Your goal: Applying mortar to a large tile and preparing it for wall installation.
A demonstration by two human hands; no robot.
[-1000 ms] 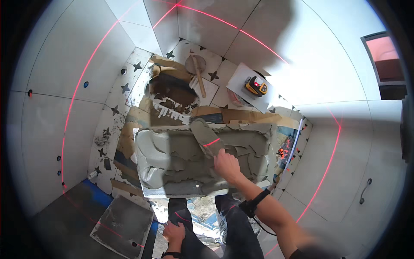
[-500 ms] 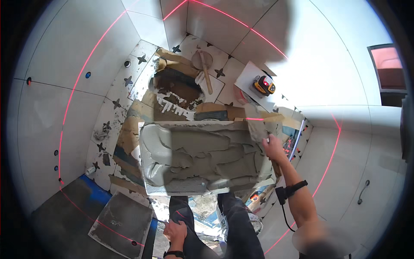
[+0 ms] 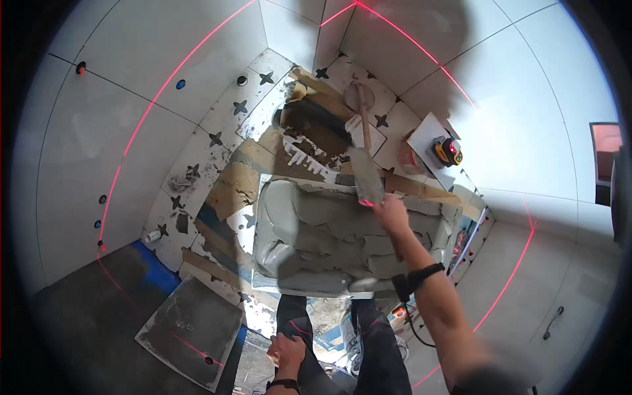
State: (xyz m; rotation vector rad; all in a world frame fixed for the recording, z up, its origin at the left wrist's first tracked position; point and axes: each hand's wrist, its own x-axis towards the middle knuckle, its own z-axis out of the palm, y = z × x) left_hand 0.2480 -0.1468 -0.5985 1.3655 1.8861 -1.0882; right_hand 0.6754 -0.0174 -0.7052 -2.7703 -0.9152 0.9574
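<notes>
My right hand (image 3: 390,214) grips a mortar-coated trowel (image 3: 364,171), its long flat blade pointing up over the back edge of a large rectangular panel (image 3: 309,230). Thick grey mortar with uneven ridges and swirls covers the panel's face, and a red laser mark falls on the blade. My left hand (image 3: 285,350) is down by my left leg at the bottom, fingers curled; what they might hold is hidden.
A laser level (image 3: 447,151) stands on a white board. A round tool with a wooden handle (image 3: 359,99) lies behind. Cross spacers (image 3: 239,106) dot the floor tiles, with cardboard (image 3: 234,184) around the panel. A dusty square slab (image 3: 184,322) lies lower left. Tiled walls enclose the area.
The trowel swept right along the panel a half second ago and is now back toward its middle, raised near the back edge. My view has turned, shifting the scene.
</notes>
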